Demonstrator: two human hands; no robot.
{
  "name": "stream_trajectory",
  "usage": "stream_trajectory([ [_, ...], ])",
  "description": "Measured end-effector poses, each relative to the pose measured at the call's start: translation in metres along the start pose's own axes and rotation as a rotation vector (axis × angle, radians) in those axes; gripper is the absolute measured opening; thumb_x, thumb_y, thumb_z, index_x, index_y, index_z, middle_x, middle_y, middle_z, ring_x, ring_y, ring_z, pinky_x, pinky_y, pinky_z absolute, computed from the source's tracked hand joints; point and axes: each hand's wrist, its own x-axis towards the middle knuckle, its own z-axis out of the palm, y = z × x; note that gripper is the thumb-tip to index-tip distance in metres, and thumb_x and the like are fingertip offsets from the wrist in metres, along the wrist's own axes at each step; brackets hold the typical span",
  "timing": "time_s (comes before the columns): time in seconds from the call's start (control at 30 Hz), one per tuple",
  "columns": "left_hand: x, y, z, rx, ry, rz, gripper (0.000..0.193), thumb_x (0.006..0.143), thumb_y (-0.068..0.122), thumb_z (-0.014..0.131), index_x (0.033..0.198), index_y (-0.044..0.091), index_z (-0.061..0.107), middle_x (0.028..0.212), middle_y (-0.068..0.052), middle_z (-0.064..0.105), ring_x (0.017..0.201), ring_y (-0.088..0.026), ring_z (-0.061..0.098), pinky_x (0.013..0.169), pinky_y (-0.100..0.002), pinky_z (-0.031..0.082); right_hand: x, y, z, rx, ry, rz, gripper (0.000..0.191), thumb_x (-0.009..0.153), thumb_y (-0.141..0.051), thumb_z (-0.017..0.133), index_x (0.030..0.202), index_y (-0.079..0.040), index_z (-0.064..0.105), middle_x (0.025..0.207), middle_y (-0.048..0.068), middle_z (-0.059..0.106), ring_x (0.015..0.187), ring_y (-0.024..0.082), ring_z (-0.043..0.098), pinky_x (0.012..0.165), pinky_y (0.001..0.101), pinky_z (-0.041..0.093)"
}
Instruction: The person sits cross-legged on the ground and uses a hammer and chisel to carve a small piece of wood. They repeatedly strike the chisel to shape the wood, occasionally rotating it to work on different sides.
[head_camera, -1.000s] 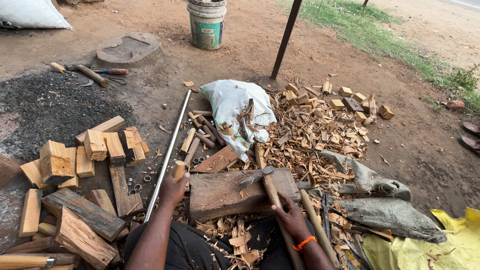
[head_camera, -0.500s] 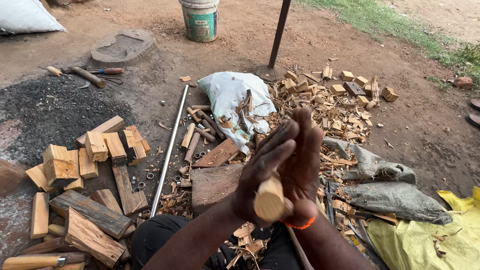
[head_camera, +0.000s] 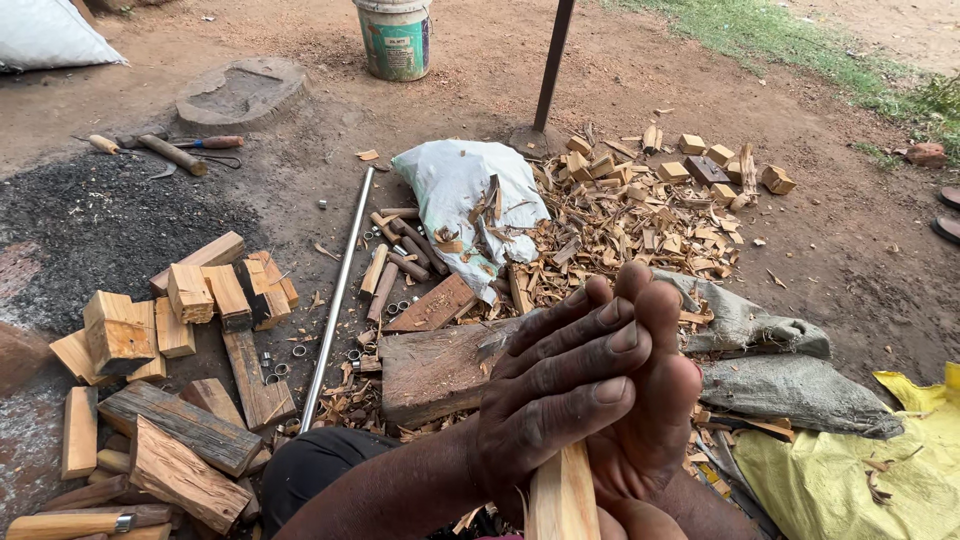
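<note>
Bare dirt yard, wood chips everywhere: left hand (head_camera: 555, 400) and right hand (head_camera: 650, 400) have lifted off the chopping block (head_camera: 435, 370), palms now pressed flat around the wooden handle (head_camera: 563, 495), raised close.

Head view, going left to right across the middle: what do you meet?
Wood blocks → metal rod → flat wood slab → left hand → right hand → grey sack → yellow sheet.

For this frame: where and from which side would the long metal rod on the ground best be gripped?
Probably at mid-length on the metal rod, coming from above. It lies flat on bare dirt with wood blocks left and short pegs right, so the midpoint balances best.
</note>
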Motion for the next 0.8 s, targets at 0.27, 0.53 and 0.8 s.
stream_trajectory([
  [0.27,-0.004,-0.002,0.0,-0.053,0.006,-0.055,0.042,0.117,0.041,0.037,0.144,0.011,0.049,0.157,-0.018,0.049,0.155,-0.029,0.046,0.13,-0.055,0.029,0.013,0.016,-0.036,0.366,-0.36,-0.049,0.053,0.118,-0.006,0.061,0.156,0.017,0.032,0.161,0.026,0.048,0.146,0.03,0.051,0.116,0.0377,0.047],
  [0.53,-0.009,0.0,-0.002,-0.021,0.002,-0.107,0.038,0.12,0.04,0.037,0.149,0.017,0.046,0.163,-0.01,0.048,0.159,-0.023,0.043,0.134,-0.049,0.028,0.018,0.023,-0.026,0.169,-0.175,-0.061,0.053,0.115,-0.01,0.062,0.156,0.014,0.037,0.153,0.024,0.054,0.143,0.028,0.055,0.117,0.0359,0.05],
  [0.8,-0.017,-0.006,-0.001,0.053,0.032,-0.109,0.03,0.119,0.032,0.042,0.142,0.016,0.051,0.159,-0.011,0.052,0.155,-0.024,0.048,0.132,-0.048,0.033,0.027,0.025,-0.004,-0.113,0.014,-0.223,0.05,0.11,-0.014,0.061,0.153,0.003,0.042,0.154,0.014,0.054,0.139,0.017,0.055,0.11,0.0305,0.048],
])
